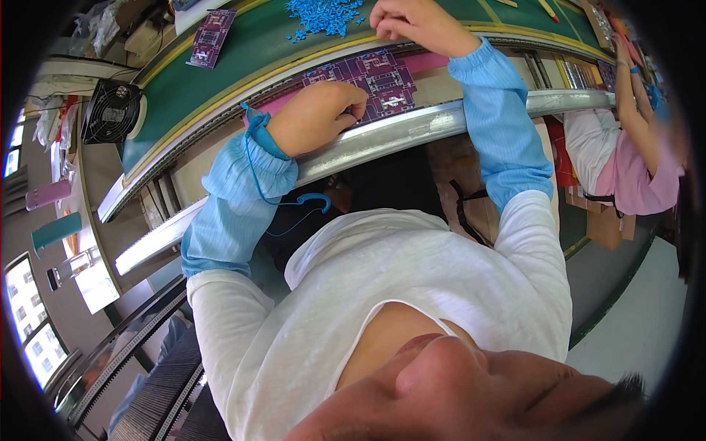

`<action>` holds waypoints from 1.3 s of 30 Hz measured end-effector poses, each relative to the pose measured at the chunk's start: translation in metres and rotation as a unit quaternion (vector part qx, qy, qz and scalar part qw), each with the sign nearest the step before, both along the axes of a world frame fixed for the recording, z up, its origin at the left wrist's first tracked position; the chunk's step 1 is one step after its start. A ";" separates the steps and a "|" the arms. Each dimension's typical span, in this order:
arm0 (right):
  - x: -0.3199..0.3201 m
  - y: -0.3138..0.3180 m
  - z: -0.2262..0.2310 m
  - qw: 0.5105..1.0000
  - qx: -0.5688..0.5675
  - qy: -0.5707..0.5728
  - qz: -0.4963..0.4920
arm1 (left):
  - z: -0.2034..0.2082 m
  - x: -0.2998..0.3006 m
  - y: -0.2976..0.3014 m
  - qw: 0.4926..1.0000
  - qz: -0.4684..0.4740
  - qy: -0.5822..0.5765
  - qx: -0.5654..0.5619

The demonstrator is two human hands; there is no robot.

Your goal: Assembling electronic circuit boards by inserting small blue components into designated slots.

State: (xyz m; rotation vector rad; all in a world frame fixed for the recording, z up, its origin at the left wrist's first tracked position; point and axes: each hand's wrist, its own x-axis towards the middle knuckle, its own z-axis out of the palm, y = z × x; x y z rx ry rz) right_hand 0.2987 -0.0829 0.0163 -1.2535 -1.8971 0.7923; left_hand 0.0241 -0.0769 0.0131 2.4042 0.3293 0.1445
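Note:
My left hand [318, 116] is curled over the near metal rail, at the edge of a purple circuit board [386, 82] lying in the track. Its fingers bend inward, and I cannot make out what they hold, if anything. Farther off, my right hand [421, 26] hangs above the far side of the track, just right of a pile of small blue parts [323, 15]. Thumb and forefinger are drawn close together there; any small part between them is hidden. A blue wrist strap [254, 121] with a cord circles my left wrist. Blue sleeve covers are on both forearms.
A green conveyor belt [250, 55] runs beyond the track, carrying another purple circuit board [211, 38] at its left. A rounded metal rail [412, 126] edges the near side. At the left stands a black fan [112, 110]. Another person [625, 158] works along the line at the right.

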 end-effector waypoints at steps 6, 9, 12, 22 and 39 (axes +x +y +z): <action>-0.021 -0.050 -0.010 0.974 0.073 -0.159 0.143 | -0.012 0.001 0.002 0.997 -0.030 -0.048 0.049; -0.027 -0.069 -0.016 0.975 0.038 -0.144 0.162 | -0.017 -0.001 0.004 0.994 -0.052 -0.064 0.077; -0.032 -0.078 -0.010 0.973 0.013 -0.176 0.148 | -0.013 -0.002 0.010 0.994 -0.038 -0.067 0.076; -0.029 -0.077 -0.022 0.978 0.015 -0.156 0.138 | 0.007 -0.003 0.019 0.985 0.144 -0.035 -0.093; -0.009 -0.001 -0.013 0.875 0.230 -0.390 -0.173 | 0.004 0.003 0.026 0.992 0.034 0.052 -0.113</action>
